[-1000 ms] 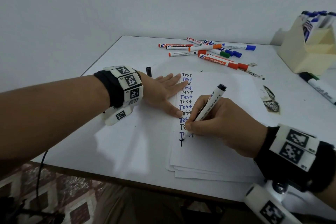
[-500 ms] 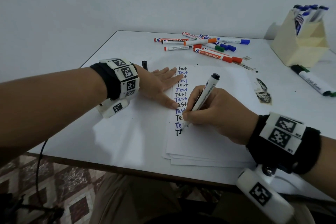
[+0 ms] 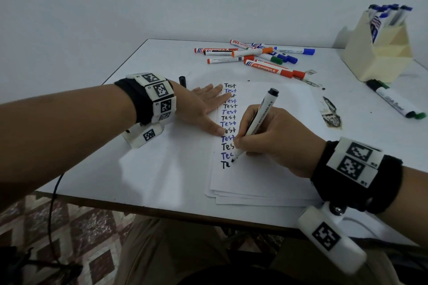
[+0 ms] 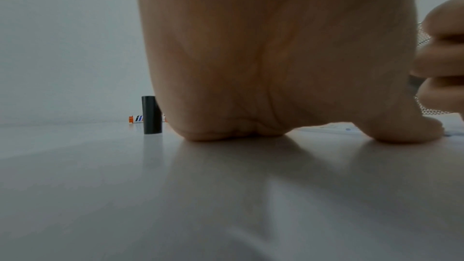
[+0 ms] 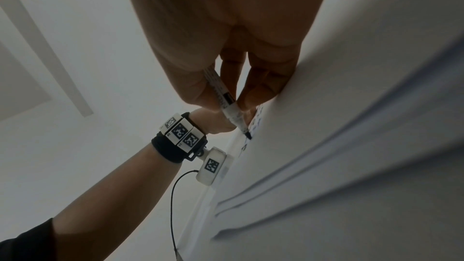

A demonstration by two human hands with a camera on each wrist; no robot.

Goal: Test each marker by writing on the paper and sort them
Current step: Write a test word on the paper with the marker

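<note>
My right hand (image 3: pixel 266 139) grips a white marker with a black end (image 3: pixel 259 118), (image 5: pixel 231 109); its black tip touches the paper stack (image 3: pixel 273 178) at the foot of a column of black and blue "Test" words, where "Te" stands. My left hand (image 3: pixel 203 109) lies flat with straight fingers on the paper's left edge, beside that column. A black cap (image 3: pixel 182 81), (image 4: pixel 151 114) stands upright on the table just beyond the left hand. Several untested markers (image 3: pixel 257 58) with orange, blue and green caps lie in a pile at the back of the table.
A cream holder (image 3: pixel 379 53) with several blue-capped markers in one compartment stands at the back right. A green-capped marker (image 3: pixel 393 99) lies in front of it. Ink smudges (image 3: pixel 331 115) mark the white table (image 3: pixel 162 169) right of the paper. A cable hangs off the near left edge.
The marker tip has moved right along the bottom line, adding an "e" after the "T". The left hand has stayed flat on the paper.
</note>
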